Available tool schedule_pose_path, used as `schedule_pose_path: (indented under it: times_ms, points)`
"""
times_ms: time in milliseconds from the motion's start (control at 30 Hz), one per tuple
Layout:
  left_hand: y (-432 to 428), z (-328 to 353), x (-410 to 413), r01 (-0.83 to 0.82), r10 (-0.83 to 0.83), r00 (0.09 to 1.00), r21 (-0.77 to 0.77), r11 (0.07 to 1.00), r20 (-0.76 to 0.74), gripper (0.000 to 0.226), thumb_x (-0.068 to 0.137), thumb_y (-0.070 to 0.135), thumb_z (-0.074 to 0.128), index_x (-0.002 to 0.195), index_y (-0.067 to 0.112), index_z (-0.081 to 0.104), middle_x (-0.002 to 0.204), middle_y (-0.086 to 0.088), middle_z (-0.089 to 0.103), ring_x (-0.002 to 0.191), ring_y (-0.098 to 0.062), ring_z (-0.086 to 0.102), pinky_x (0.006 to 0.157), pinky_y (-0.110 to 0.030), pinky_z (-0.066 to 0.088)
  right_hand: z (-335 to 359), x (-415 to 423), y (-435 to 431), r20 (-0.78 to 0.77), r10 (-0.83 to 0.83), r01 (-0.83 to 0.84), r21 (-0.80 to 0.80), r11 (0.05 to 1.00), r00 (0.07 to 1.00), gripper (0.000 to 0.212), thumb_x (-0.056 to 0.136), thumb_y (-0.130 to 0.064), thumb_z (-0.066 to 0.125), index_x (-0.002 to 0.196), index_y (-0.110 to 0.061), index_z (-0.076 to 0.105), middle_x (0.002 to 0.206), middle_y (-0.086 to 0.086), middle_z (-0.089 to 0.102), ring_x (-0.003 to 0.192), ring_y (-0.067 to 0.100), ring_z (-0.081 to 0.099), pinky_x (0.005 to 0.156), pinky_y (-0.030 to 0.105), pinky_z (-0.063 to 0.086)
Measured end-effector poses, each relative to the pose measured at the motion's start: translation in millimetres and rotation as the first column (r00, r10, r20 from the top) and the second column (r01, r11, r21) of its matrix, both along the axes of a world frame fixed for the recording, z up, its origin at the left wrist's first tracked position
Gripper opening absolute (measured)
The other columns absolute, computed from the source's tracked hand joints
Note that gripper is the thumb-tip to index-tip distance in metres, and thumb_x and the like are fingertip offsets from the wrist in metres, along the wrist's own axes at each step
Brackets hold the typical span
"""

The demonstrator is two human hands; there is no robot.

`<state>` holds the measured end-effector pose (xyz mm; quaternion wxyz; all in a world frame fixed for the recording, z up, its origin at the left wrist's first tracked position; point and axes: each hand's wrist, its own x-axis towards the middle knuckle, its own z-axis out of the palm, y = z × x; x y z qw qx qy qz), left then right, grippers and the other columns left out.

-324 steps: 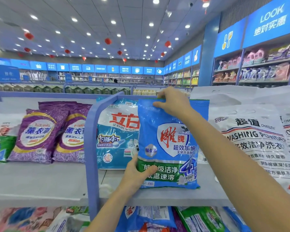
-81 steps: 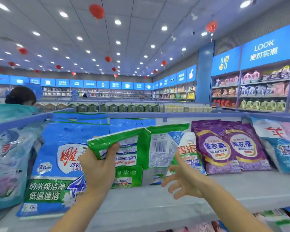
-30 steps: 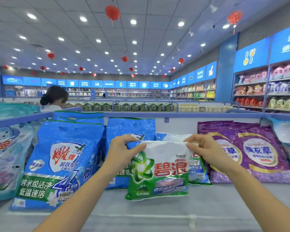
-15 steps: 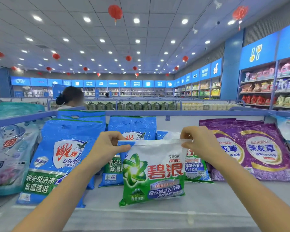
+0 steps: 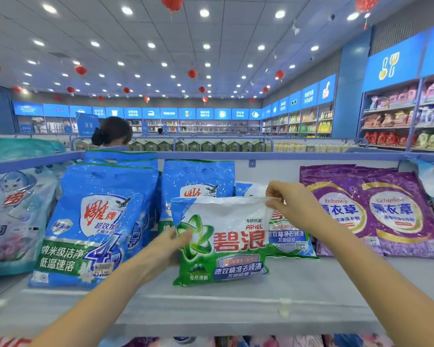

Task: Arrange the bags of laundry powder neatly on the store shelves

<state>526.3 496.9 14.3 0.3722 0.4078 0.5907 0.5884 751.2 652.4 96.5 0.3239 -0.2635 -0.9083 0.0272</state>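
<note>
Nearly done, I judge: blue bags [image 5: 95, 221] and purple bags [image 5: 376, 211] lean along the back edge of the shelf [image 5: 236, 311], and the green bag [image 5: 226, 246] stands mid-shelf, left hand [image 5: 169, 249] gripping its side, right hand [image 5: 295, 209] pinching its top corner, not yet released.

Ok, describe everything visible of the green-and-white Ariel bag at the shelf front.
The Ariel bag is a glossy, creased plastic pouch, white on top, green below, with a green swirl logo, red characters and a blue banner. It stands upright on the grey shelf, before a blue bag and a matching green bag. The right hand pinches its top right corner; the left hand grips its left edge.
</note>
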Motion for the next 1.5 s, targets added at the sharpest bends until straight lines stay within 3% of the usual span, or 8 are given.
schedule_pose_path:
  times_ms: [167, 300, 467, 600, 733, 1033, 1333, 1500]
  points:
    - [-2, -29, 8, 0.042, -0.065, 0.954, -0.081, 0.996, -0.294, 0.049, 0.065, -0.009, 0.077, 0.101, 0.018, 0.058, 0.079, 0.021, 0.072, 0.076, 0.005, 0.067, 0.066, -0.007, 0.047, 12, -3, -1, -0.075, 0.106, -0.105, 0.007, 0.994, 0.992, 0.004, 0.084, -0.014, 0.066, 0.081, -0.014, 0.063, 0.075, -0.001, 0.062, 0.071, 0.015, 0.055, 0.062, 0.024, 0.037]
    - [3, -28, 8, 0.059, -0.079, 0.93, -0.067, 0.996, -0.358, 0.048, 0.066, -0.006, 0.078, 0.101, 0.022, 0.059, 0.085, 0.024, 0.072, 0.084, 0.003, 0.067, 0.07, -0.007, 0.047, 23, -1, 10, 0.056, 0.098, -0.103, 0.086, 0.991, 0.994, 0.009, 0.087, -0.016, 0.063, 0.091, -0.009, 0.068, 0.084, 0.005, 0.069, 0.076, 0.016, 0.06, 0.07, 0.028, 0.046]
    - [15, -30, 4, 0.013, -0.035, 0.964, -0.088, 0.996, -0.263, 0.066, 0.052, 0.01, 0.087, 0.111, 0.011, 0.057, 0.099, 0.001, 0.073, 0.094, -0.014, 0.069, 0.084, -0.027, 0.053, -3, 2, 21, -0.404, 0.054, -0.15, -0.21, 0.966, 0.913, 0.019, 0.092, -0.017, 0.055, 0.111, -0.018, 0.056, 0.098, 0.001, 0.065, 0.082, 0.017, 0.064, 0.073, 0.025, 0.047]
    - [29, -29, 24, 0.028, -0.046, 0.982, -0.1, 0.995, -0.185, 0.051, 0.063, 0.0, 0.082, 0.106, 0.008, 0.057, 0.091, 0.002, 0.073, 0.082, -0.009, 0.069, 0.071, -0.02, 0.054, -46, 34, 41, -0.354, -0.036, -0.277, -0.788, 0.549, 0.935, 0.048, 0.086, -0.052, 0.05, 0.125, -0.025, 0.044, 0.117, 0.001, 0.062, 0.099, 0.018, 0.064, 0.079, 0.03, 0.052]
    - [62, -14, 52, 0.094, -0.101, 0.981, -0.049, 0.994, -0.168, 0.033, 0.071, -0.004, 0.074, 0.091, 0.018, 0.059, 0.074, 0.012, 0.072, 0.066, 0.001, 0.067, 0.056, -0.012, 0.05, -77, 54, 46, -0.237, 0.043, -0.233, -0.877, 0.42, 0.971, 0.069, 0.066, -0.053, 0.07, 0.126, -0.026, 0.048, 0.117, -0.003, 0.066, 0.103, 0.016, 0.066, 0.089, 0.035, 0.052]
    - [129, -43, 67, -0.058, 0.027, 0.963, -0.107, 0.993, -0.267, 0.094, 0.044, 0.046, 0.077, 0.126, 0.01, 0.049, 0.122, -0.006, 0.061, 0.109, -0.024, 0.059, 0.096, -0.041, 0.048, -92, 59, 57, -0.189, -0.191, -0.049, -0.822, 0.568, 0.963, 0.02, 0.095, -0.025, 0.049, 0.114, -0.019, 0.044, 0.112, 0.002, 0.06, 0.099, 0.018, 0.058, 0.091, 0.034, 0.046]
    - [112, -22, 71, -0.013, -0.028, 0.965, -0.154, 0.988, -0.26, 0.05, 0.084, 0.03, 0.066, 0.125, 0.009, 0.045, 0.119, -0.006, 0.061, 0.109, -0.028, 0.06, 0.092, -0.043, 0.05, -90, 54, 52, -0.248, -0.26, -0.023, -0.764, 0.645, 0.933, 0.055, 0.093, -0.025, 0.053, 0.137, -0.008, 0.025, 0.13, 0.01, 0.05, 0.101, 0.018, 0.051, 0.085, 0.033, 0.043]
    - [49, 8, 68, -0.093, 0.112, 0.91, 0.067, 0.993, -0.398, 0.05, 0.091, 0.033, 0.054, 0.137, 0.02, 0.037, 0.13, 0.0, 0.051, 0.113, -0.011, 0.049, 0.083, -0.022, 0.04, -70, 54, 21, -0.545, -0.279, 0.037, -0.411, 0.911, 0.791, 0.042, 0.089, -0.017, 0.059, 0.128, -0.012, 0.041, 0.127, 0.005, 0.05, 0.106, 0.014, 0.049, 0.087, 0.034, 0.047]
